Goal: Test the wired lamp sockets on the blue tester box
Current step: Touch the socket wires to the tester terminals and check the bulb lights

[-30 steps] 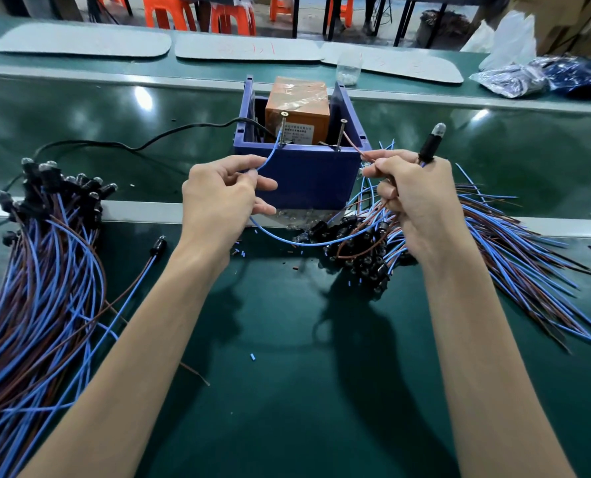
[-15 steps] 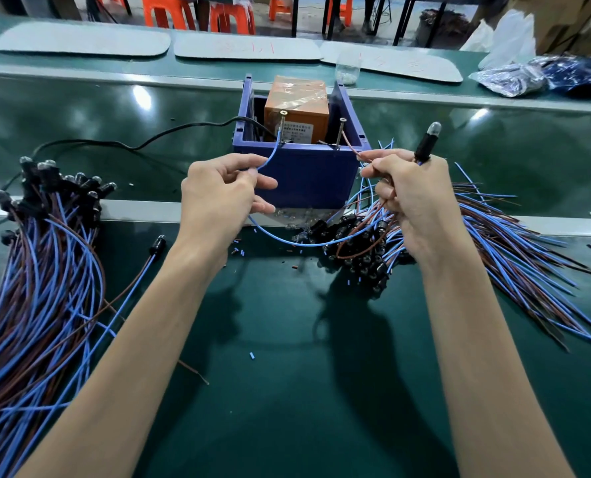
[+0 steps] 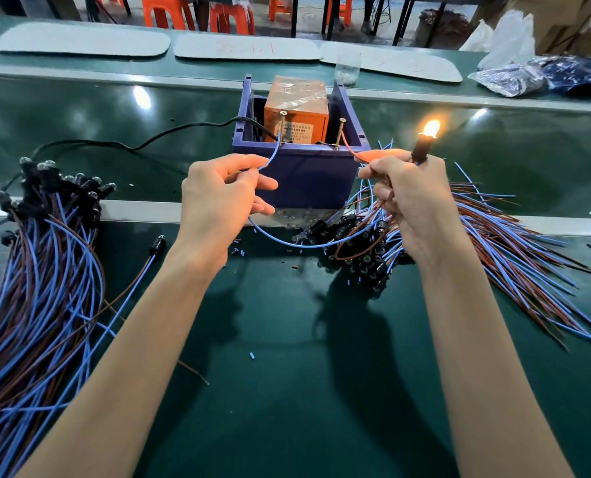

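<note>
The left hand (image 3: 218,198) pinches a blue wire (image 3: 275,150) up to the left screw (image 3: 282,115) on the blue tester box (image 3: 304,177), which stands on the table (image 3: 287,391). The right hand (image 3: 413,205) pinches the brown wire (image 3: 351,152) by the right screw (image 3: 341,123) and grips the lamp socket (image 3: 421,150), whose bulb (image 3: 431,128) glows.

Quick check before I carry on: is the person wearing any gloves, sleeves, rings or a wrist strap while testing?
No. The left hand and right hand are both ungloved, and no rings show on the fingers that are in view. The left forearm and right forearm are uncovered down to the bottom edge of the picture. No sleeve, watch, band or wrist strap is in view.
</note>
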{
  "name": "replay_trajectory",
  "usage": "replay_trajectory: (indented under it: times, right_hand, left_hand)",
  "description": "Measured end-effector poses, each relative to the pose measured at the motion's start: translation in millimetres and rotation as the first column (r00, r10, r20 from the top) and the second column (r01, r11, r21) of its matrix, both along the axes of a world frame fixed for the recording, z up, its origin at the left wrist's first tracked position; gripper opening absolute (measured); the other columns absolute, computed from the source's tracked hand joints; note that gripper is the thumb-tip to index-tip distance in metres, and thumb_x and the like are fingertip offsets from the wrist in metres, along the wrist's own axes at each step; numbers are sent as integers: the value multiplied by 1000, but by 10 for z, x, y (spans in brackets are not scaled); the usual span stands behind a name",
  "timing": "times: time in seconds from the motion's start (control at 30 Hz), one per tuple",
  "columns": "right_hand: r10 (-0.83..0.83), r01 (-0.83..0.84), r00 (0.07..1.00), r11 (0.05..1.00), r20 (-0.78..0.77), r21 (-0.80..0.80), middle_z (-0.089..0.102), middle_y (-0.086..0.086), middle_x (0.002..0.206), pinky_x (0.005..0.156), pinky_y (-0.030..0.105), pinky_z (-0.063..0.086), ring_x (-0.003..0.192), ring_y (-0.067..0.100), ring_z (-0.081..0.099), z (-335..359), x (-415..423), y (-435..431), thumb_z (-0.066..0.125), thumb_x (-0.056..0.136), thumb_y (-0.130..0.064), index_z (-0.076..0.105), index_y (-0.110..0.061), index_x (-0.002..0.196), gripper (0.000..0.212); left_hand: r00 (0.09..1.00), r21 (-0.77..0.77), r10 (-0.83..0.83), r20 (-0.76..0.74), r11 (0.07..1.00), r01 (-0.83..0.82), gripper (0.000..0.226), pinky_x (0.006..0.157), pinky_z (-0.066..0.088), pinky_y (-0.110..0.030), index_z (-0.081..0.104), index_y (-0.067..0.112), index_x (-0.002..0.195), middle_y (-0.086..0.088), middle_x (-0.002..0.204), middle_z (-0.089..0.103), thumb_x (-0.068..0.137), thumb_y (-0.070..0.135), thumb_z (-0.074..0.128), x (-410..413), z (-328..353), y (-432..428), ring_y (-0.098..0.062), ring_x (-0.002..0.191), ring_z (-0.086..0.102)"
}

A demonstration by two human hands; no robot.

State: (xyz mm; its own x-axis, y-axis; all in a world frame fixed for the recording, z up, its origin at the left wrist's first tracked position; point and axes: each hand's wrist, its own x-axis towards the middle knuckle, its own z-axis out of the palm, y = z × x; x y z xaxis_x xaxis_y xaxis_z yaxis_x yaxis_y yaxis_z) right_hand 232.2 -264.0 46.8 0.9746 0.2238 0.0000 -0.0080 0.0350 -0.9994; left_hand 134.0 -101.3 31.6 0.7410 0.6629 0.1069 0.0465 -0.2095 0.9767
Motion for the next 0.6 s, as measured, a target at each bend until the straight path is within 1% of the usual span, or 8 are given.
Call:
replay_trajectory:
  times: [0.2, 0.37, 0.6]
  right_hand:
    - [1, -1, 1000, 1000, 5, -13, 63, -1, 60, 37, 14, 24, 41, 6, 32, -17, -2, 2, 49, 87, 3, 61, -7, 70, 22]
    - [5, -5, 1000, 1000, 9, -14, 64, -4, 58, 36, 13, 24, 40, 5, 32, -5, 10, -3, 50, 86, 2, 61, -9, 70, 23]
    - [13, -13, 1000, 1000, 7, -11, 64, 0, 62, 37, 14, 24, 42, 6, 31, -2, -8, -2, 50, 86, 2, 63, -9, 71, 23]
  left_hand:
    - [1000, -3, -3, 0, 1000, 3, 31, 52, 45, -12, 68, 28, 89, 13, 66, 71, 94, 5, 49, 6, -9, -18, -7, 45, 59]
    - [1000, 0, -5, -1, 1000, 5, 32, 51, 44, -11, 68, 28, 88, 13, 66, 71, 94, 4, 49, 8, -4, -27, -7, 44, 59]
    - [1000, 10, -13, 0, 1000, 13, 33, 51, 44, -11, 67, 30, 86, 13, 66, 71, 94, 3, 49, 9, -13, -12, -7, 45, 60]
